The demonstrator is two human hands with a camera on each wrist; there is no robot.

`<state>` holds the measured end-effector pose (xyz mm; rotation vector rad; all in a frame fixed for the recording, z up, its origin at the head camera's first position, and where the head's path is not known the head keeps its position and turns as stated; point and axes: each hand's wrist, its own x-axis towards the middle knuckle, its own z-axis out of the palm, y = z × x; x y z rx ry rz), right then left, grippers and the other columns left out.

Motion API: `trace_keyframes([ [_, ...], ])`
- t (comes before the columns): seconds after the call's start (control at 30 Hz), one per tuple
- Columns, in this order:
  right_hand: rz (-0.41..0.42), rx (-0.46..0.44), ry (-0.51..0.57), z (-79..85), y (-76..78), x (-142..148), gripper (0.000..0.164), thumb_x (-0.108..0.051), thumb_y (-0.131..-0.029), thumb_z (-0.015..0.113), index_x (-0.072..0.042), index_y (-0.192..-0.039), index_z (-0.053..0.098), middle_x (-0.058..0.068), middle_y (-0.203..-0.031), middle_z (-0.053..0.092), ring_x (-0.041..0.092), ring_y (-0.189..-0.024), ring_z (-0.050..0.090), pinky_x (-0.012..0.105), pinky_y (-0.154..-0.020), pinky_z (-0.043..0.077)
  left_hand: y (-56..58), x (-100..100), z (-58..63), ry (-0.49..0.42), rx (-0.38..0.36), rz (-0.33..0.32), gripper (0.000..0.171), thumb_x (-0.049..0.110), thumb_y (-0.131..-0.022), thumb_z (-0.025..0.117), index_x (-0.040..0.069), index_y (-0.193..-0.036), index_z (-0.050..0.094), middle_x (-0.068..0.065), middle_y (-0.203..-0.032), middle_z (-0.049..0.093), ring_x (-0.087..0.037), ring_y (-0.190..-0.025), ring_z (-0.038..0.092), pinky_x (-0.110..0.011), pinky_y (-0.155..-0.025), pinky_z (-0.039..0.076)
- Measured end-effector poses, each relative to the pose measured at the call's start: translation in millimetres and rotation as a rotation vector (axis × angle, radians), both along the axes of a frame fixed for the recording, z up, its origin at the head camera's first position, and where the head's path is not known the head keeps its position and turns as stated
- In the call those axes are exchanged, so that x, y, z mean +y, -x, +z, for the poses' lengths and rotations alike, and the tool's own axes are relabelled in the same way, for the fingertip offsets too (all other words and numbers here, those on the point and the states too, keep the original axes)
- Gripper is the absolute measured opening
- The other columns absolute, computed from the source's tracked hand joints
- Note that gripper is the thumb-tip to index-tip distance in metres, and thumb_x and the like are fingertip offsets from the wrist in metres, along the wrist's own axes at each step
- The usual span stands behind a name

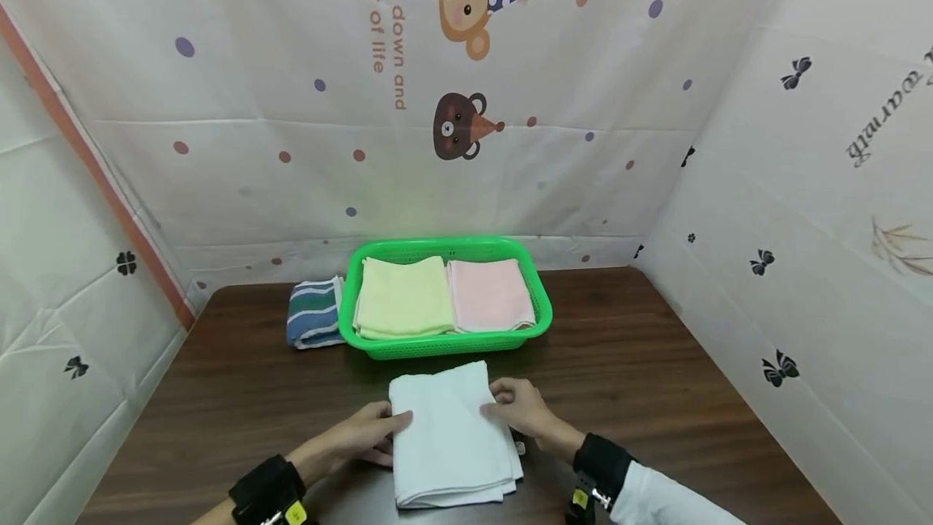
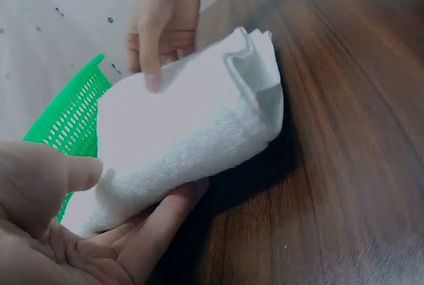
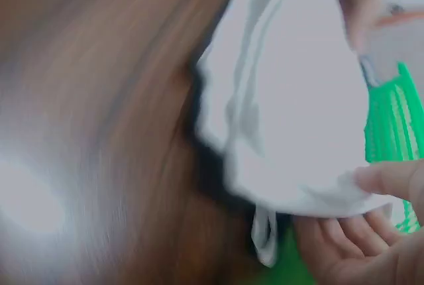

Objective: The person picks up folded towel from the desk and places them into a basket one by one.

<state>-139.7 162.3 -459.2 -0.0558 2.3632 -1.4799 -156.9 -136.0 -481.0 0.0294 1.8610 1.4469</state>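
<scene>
A folded white towel (image 1: 448, 444) is held between both hands over the near part of the table. My left hand (image 1: 364, 434) grips its left edge, thumb on top and fingers underneath, as the left wrist view shows. On the opposite edge my right hand (image 1: 526, 407) pinches the towel, its thumb on the upper face and its fingers below. A small white loop (image 3: 265, 235) hangs from the towel's edge in the right wrist view. Just beyond stands a green basket (image 1: 452, 344) with a folded yellow towel (image 1: 404, 298) and a folded pink towel (image 1: 492, 296) side by side.
A folded blue, green and white striped towel (image 1: 315, 313) lies against the basket's left side. The dark wooden table (image 1: 641, 371) extends to both sides. Printed cloth walls (image 1: 291, 104) enclose its back and sides.
</scene>
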Motion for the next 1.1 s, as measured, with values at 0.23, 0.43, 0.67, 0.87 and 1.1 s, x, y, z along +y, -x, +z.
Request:
trace_keyframes([
  [0.23, -0.061, -0.418, 0.287, -5.2, -3.6, 13, 0.045, -0.021, -0.101, 0.064, 0.010, -0.134, 0.058, 0.007, -0.105, 0.075, 0.011, -0.091, 0.072, 0.029, -0.079, 0.060, -7.3, 9, 5.7, 0.051, 0.021, 0.051, 0.065, 0.046, -0.099, 0.064, -0.011, -0.129, 0.055, -0.015, -0.102, 0.071, -0.018, -0.085, 0.071, -0.035, -0.075, 0.063],
  [0.43, -0.006, -0.376, 0.343, -9.3, -8.2, 14, 0.057, -0.025, -0.106, 0.056, 0.009, -0.149, 0.041, 0.010, -0.124, 0.070, 0.015, -0.107, 0.069, 0.035, -0.089, 0.059, -6.0, 19, 7.3, 0.042, 0.027, 0.074, 0.057, 0.028, -0.099, 0.067, -0.010, -0.137, 0.049, -0.014, -0.107, 0.070, -0.019, -0.090, 0.069, -0.039, -0.079, 0.062],
  [0.67, -0.019, -0.215, 0.288, 9.7, -11.0, 9, 0.052, -0.029, -0.106, 0.057, 0.006, -0.144, 0.052, 0.009, -0.117, 0.073, 0.012, -0.098, 0.070, 0.032, -0.083, 0.058, 5.7, 5, -5.4, -0.041, 0.032, 0.064, 0.070, 0.027, -0.096, 0.072, -0.008, -0.147, 0.039, -0.014, -0.112, 0.069, -0.022, -0.094, 0.070, -0.044, -0.078, 0.061],
  [0.87, -0.029, -0.104, 0.305, 53.4, 1.2, -1, 0.050, -0.027, -0.105, 0.059, 0.001, -0.145, 0.053, 0.012, -0.110, 0.077, 0.014, -0.086, 0.074, 0.031, -0.072, 0.061, -0.4, -13, 75.8, -0.136, 0.116, 0.014, 0.067, 0.022, -0.103, 0.062, -0.008, -0.153, 0.030, -0.013, -0.112, 0.071, -0.019, -0.098, 0.071, -0.042, -0.085, 0.061],
  [1.1, -0.072, -0.021, 0.254, 101.8, 64.8, -12, 0.042, -0.027, -0.105, 0.059, -0.004, -0.140, 0.058, 0.006, -0.103, 0.075, 0.012, -0.082, 0.072, 0.029, -0.071, 0.061, 56.2, -18, 124.1, -0.040, 0.219, 0.098, 0.068, 0.031, -0.103, 0.063, 0.002, -0.156, 0.031, -0.021, -0.138, 0.058, -0.031, -0.117, 0.065, -0.050, -0.099, 0.055],
])
